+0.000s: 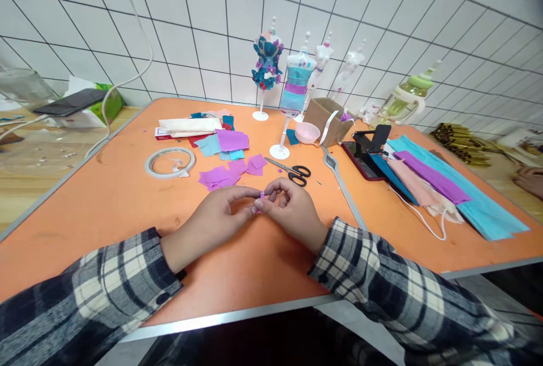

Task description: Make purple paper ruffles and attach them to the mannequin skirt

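Note:
A small strip of purple crepe paper (262, 196) is pinched between the fingertips of both hands, above the orange table (237, 275). My left hand (218, 213) reaches it from the left with thumb and forefinger. My right hand (292, 207) has its fingers curled round the right side of the piece, partly hiding it. Just beyond the hands lie cut purple paper pieces (218, 177) and black-handled scissors (292, 172). A roll of white tape (149, 164) rests farther left.
Small dress-form mannequins, one wrapped in blue paper (298, 82), stand at the back near a cardboard box (322, 120) and a pink bowl (307, 132). On the right are a phone (362, 161), folded coloured crepe paper (432, 176) and a bottle (405, 100). Another person's hand (530, 180) shows at the right edge.

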Motion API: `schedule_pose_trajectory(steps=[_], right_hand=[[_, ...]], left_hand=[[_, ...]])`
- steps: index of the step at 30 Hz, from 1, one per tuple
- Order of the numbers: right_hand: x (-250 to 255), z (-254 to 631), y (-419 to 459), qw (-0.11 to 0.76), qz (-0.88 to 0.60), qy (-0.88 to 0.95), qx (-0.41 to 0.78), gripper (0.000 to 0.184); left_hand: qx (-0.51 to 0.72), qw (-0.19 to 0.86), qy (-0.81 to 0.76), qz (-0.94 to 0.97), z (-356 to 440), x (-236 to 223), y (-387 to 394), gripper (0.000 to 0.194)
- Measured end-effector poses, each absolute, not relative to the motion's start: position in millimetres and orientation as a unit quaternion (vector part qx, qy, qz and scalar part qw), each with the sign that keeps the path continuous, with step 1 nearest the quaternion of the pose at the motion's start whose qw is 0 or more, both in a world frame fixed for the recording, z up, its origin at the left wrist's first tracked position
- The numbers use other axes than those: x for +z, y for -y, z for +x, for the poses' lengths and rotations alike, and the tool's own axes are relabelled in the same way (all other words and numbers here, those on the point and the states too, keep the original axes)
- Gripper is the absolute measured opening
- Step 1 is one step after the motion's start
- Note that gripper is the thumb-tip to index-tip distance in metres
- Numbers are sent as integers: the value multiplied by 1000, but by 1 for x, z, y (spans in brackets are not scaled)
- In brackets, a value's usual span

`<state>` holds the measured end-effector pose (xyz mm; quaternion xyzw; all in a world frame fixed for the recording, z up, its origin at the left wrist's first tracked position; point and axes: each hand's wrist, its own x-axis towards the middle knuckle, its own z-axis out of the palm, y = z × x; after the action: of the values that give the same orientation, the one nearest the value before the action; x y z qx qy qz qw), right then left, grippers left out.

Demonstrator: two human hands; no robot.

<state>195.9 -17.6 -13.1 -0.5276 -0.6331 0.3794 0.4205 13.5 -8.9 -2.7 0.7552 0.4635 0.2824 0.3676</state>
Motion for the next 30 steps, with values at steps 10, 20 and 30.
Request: schedule_pose_trajectory(steps=[10, 20, 30], right_hand=[[-14, 199, 18, 412, -477, 649, 426, 43], [-16, 200, 22, 389, -446, 693, 412, 39], [-8, 211, 17, 411, -429, 763, 253, 17]], left_hand=[[339, 253, -503, 754, 2, 4, -2, 36], [344, 280, -480, 757, -3, 7, -8, 21], [272, 498, -375, 733, 0, 3, -6, 22]])
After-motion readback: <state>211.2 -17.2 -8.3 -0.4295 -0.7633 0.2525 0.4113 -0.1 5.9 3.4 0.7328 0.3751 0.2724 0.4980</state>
